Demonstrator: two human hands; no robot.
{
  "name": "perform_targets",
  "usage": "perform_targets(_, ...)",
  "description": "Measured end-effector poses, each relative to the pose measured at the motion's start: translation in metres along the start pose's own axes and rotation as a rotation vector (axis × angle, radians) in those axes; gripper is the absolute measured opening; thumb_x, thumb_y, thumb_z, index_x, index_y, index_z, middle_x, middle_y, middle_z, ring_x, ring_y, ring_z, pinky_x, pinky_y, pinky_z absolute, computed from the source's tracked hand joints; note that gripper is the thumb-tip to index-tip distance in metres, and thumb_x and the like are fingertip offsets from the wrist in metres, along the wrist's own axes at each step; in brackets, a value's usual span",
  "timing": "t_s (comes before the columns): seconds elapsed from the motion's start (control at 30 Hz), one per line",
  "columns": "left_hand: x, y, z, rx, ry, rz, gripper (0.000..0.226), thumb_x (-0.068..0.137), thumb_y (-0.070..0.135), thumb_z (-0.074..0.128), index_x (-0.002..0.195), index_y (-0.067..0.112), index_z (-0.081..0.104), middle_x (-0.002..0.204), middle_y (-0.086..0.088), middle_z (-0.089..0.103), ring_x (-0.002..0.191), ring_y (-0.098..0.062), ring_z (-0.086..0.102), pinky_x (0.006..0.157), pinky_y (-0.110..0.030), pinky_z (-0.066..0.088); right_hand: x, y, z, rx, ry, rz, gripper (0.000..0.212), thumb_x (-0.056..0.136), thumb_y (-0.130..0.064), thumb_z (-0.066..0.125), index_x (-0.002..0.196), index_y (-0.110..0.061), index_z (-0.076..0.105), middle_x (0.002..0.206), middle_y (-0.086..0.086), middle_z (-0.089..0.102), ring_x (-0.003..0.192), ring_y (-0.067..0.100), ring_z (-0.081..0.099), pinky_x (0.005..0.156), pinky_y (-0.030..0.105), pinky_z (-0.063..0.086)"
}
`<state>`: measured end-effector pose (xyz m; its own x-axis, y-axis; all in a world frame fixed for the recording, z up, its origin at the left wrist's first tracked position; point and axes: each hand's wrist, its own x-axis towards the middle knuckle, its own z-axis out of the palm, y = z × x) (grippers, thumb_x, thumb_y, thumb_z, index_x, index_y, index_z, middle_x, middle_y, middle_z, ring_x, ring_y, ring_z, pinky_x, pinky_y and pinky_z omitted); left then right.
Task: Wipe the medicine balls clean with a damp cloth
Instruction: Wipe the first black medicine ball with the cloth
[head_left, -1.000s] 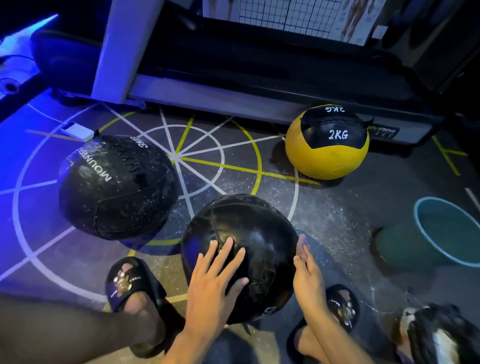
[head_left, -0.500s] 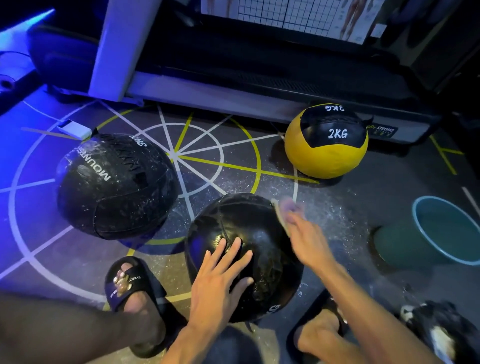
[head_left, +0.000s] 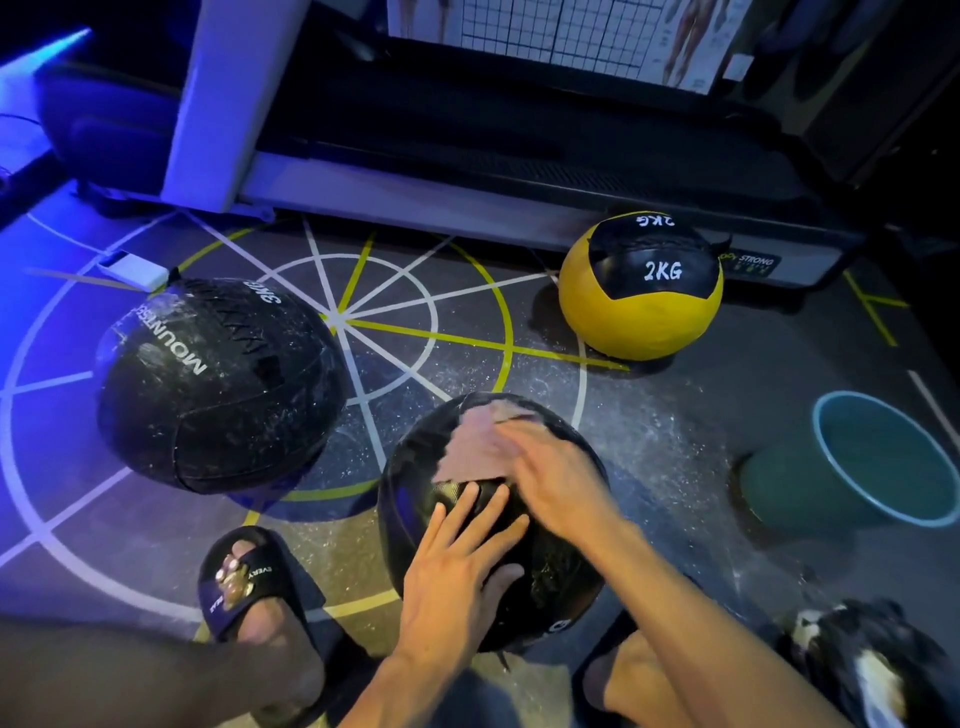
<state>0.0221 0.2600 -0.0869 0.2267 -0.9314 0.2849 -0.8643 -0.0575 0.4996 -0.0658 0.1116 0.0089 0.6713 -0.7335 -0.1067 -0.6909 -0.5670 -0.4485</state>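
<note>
Teal bucket (head_left: 878, 467) at right — treadmill (head_left: 519, 171) behind; black slide sandal (head_left: 249, 577) near left.

Open floor (head_left: 649, 431) btwn near ball (head_left: 415, 483) & bucket (head_left: 852, 467).

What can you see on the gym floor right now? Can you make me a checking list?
Surface: dark floor mat with white and yellow lines, speckled with white dust.
Job's things: near black ball under both hands; pinkish cloth on its top; dusty black ball on the left; yellow 2KG ball further back; teal basin on the right.
Clutter: small white box.
Grippers: left hand rests flat on the near ball; right hand presses the cloth.
Cables: nothing seen.
Surroundings: treadmill behind; black-and-white animal, bottom right.
</note>
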Motion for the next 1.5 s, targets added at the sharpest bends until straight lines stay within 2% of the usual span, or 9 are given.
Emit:
perform_targets(0.1,-0.003,-0.006,-0.001,0.009,-0.015,0.012,0.050,0.091,0.048,0.069,0.140,0.044,0.058,0.161,0.023,0.035,0.154,-0.014,0.029,0.124,-0.040,0.020,-0.019,0.059,-0.013,0.029,0.029,0.368,0.032,0.111,-0.025,0.037,0.095,-0.019,0.064,0.080,0.006,0.067,0.081,0.028,0.069,0.060,0.029,0.037)
perform_targets(0.2,-0.006,-0.012,-0.007,-0.002,-0.021,0.016,0.046,0.098,0.053,0.057,0.143,0.045,0.054,0.162,0.025,0.032,0.155,-0.013,0.024,0.125,-0.037,0.017,-0.042,0.101,-0.012,0.035,0.007,0.601,0.043,0.109,-0.022,0.039,0.068,-0.019,0.052,0.077,0.012,0.064,0.077,0.032,0.063,0.062,0.036,0.033)
perform_targets(0.4,0.003,-0.014,-0.008,0.024,-0.023,0.060,0.046,0.098,0.048,0.061,0.143,0.044,0.052,0.163,0.022,0.031,0.155,-0.016,0.026,0.125,-0.038,0.018,-0.044,0.090,-0.027,0.272,0.341,0.668,0.030,0.107,-0.022,0.044,0.105,-0.011,0.072,0.091,0.007,0.072,0.081,0.027,0.066,0.080,0.039,0.054)
perform_targets(0.53,0.012,-0.002,0.000,0.035,-0.062,0.102,0.054,0.091,0.038,0.074,0.141,0.043,0.054,0.163,0.020,0.030,0.155,-0.017,0.025,0.125,-0.040,0.015,-0.035,0.027,-0.010,0.307,0.208,0.407,0.041,0.110,-0.024,0.041,0.149,-0.020,0.050,0.152,-0.003,0.050,0.134,0.022,0.055,0.100,0.016,0.045)
perform_targets(0.73,0.018,0.000,-0.001,0.008,-0.120,0.129,0.050,0.089,0.034,0.053,0.139,0.041,0.057,0.161,0.018,0.038,0.156,-0.019,0.024,0.124,-0.049,0.025,-0.033,0.026,0.007,-0.035,-0.084,-0.130,0.051,0.110,-0.019,0.033,0.160,-0.021,0.030,0.165,-0.009,0.022,0.154,0.009,0.014,0.128,0.034,0.015)
perform_targets(0.87,0.017,-0.002,0.001,0.015,-0.120,0.149,0.054,0.094,0.039,0.069,0.144,0.044,0.049,0.165,0.020,0.029,0.158,-0.014,0.016,0.127,-0.043,0.014,-0.034,0.066,-0.009,0.109,0.083,0.271,0.044,0.111,-0.029,0.026,0.154,-0.028,0.038,0.138,0.010,0.061,0.133,0.033,0.055,0.111,0.044,0.042)
perform_targets(1.03,0.032,0.003,-0.003,0.052,-0.157,0.240,0.058,0.085,0.035,0.078,0.139,0.041,0.057,0.161,0.015,0.040,0.153,-0.018,0.029,0.121,-0.048,0.026,-0.048,0.037,0.012,0.111,0.128,0.192,0.049,0.110,-0.026,0.038,0.158,-0.020,0.034,0.164,-0.010,0.024,0.153,0.004,0.018,0.120,0.019,0.014)
perform_targets(1.27,0.005,-0.013,-0.015,-0.133,-0.008,-0.132,0.057,0.099,0.049,0.060,0.153,0.040,0.044,0.167,0.020,0.023,0.154,-0.005,0.018,0.124,-0.029,0.024,-0.072,0.057,0.008,0.235,0.190,0.316,0.057,0.106,-0.019,0.051,0.154,-0.044,0.034,0.160,-0.031,0.011,0.145,-0.002,0.021,0.118,0.025,0.024)
perform_targets(1.5,-0.013,-0.006,-0.008,-0.161,-0.174,-0.102,0.072,0.100,0.049,0.058,0.149,0.069,0.009,0.161,0.041,-0.013,0.152,0.007,-0.013,0.121,-0.016,0.019,-0.068,0.055,0.003,0.407,0.265,0.615,0.054,0.111,-0.028,0.033,0.163,-0.033,0.018,0.168,-0.009,0.017,0.154,0.024,0.025,0.123,0.044,0.023)
